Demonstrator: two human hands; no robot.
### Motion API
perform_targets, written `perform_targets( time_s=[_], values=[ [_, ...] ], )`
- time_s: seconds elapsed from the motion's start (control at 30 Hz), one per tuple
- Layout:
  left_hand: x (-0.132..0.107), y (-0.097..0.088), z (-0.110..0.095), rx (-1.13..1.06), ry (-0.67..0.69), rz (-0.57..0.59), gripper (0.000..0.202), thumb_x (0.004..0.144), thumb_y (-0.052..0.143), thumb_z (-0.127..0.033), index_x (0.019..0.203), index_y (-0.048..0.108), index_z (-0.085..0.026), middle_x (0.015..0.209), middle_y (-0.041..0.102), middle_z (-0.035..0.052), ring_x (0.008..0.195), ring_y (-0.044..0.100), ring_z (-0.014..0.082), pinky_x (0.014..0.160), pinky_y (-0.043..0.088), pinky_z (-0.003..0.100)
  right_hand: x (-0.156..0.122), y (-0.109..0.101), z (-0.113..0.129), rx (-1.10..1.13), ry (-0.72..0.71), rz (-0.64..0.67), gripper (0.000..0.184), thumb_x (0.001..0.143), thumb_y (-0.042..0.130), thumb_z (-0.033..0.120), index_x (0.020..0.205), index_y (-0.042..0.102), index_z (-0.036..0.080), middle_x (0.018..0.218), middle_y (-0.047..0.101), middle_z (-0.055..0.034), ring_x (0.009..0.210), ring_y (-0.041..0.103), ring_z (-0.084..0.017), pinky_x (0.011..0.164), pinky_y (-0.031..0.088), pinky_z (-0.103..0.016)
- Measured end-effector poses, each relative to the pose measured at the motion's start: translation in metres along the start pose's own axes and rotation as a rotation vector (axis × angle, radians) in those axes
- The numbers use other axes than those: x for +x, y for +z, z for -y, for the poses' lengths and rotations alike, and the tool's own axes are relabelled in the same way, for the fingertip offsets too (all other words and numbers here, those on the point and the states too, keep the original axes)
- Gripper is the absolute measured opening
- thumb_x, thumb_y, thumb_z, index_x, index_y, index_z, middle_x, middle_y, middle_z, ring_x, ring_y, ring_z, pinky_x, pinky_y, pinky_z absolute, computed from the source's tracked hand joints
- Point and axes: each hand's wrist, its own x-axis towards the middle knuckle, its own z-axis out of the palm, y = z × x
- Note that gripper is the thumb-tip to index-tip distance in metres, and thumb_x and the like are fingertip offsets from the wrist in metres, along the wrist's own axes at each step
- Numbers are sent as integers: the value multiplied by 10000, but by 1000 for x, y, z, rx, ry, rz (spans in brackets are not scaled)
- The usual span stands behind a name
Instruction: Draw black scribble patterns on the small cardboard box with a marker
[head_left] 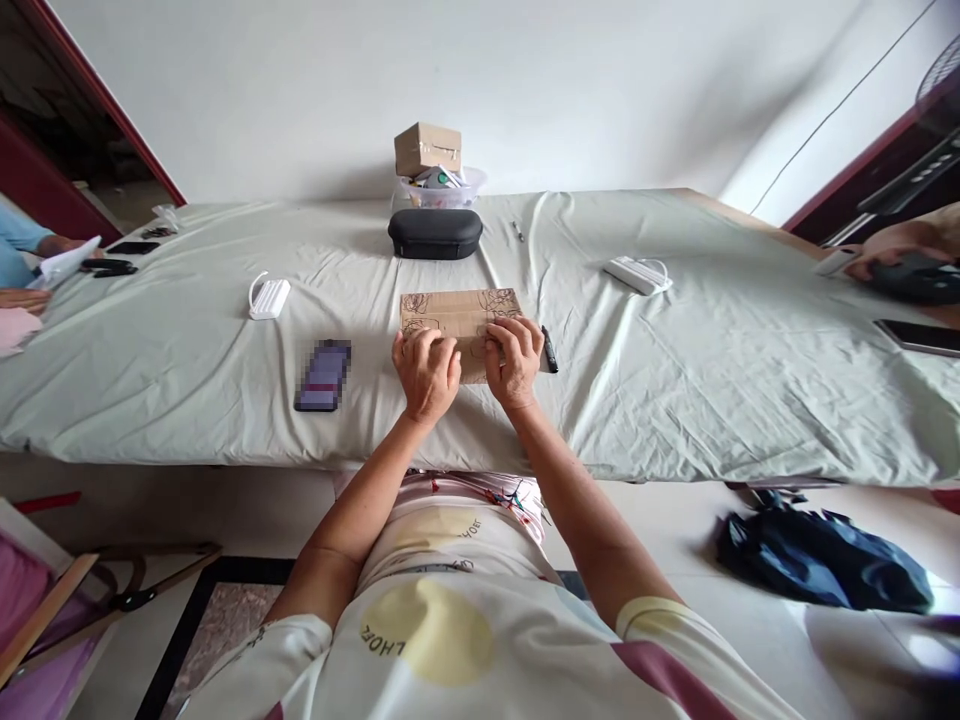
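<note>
A brown piece of cardboard with black scribbled drawings near its corners lies on the cloth-covered table in front of me. My left hand is on its left part, fingers bent and closed down onto it. On the right part, my right hand has its curled fingers on the cardboard too. Both hands hide some of the drawings, and the fingertips are partly out of sight. A black marker pen lies beside the right hand, at the cardboard's right edge.
A phone and a white power strip lie left; another power strip lies right. Behind are a black case, a plastic tub and a cardboard box. Other people's hands show at both table ends.
</note>
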Motion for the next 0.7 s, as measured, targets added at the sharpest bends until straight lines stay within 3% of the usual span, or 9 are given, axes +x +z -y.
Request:
perform_targets(
  time_s=[0.17, 0.27, 0.43, 0.57, 0.7],
  values=[
    [2, -1, 2, 13, -17, 69, 302, 1016, 577, -300, 1251, 761, -260, 1277, 706, 153, 1304, 627, 314, 1319, 233, 587, 1, -2, 6, -53, 98, 77, 365, 1058, 402, 347, 1200, 722, 243, 1296, 725, -113, 1361, 582, -309, 1212, 430, -572],
    [2, 1, 4, 0, -27, 110, 340, 1006, 571, -243, 1288, 757, -277, 1304, 692, 155, 1349, 611, 325, 1324, 218, 607, 0, -3, 17, -81, 134, 113, 369, 1060, 421, 356, 1251, 723, 263, 1381, 706, -109, 1453, 534, -334, 1289, 291, -652],
    [-2, 4, 9, -23, -22, 94, 342, 1038, 548, -283, 1316, 746, -283, 1319, 684, 151, 1374, 600, 327, 1332, 207, 603, -1, -4, 36, -54, 135, 289, 414, 1061, 458, 340, 1408, 683, 329, 1543, 629, -88, 1566, 433, -360, 1332, 68, -731],
    [-3, 4, 14, -14, 15, 103, 379, 1032, 528, -243, 1348, 736, -263, 1339, 683, 160, 1387, 596, 314, 1339, 207, 582, -1, -7, 27, -27, 162, 319, 434, 1053, 463, 328, 1429, 679, 337, 1596, 586, -83, 1595, 394, -362, 1337, 137, -714],
    [-2, 3, 22, -34, 57, 101, 396, 1020, 523, -224, 1351, 738, -254, 1346, 683, 156, 1397, 594, 307, 1341, 220, 565, -5, -12, 4, -22, 200, 210, 437, 1057, 436, 353, 1398, 701, 288, 1617, 556, -107, 1604, 385, -344, 1318, 303, -648]
  ],
)
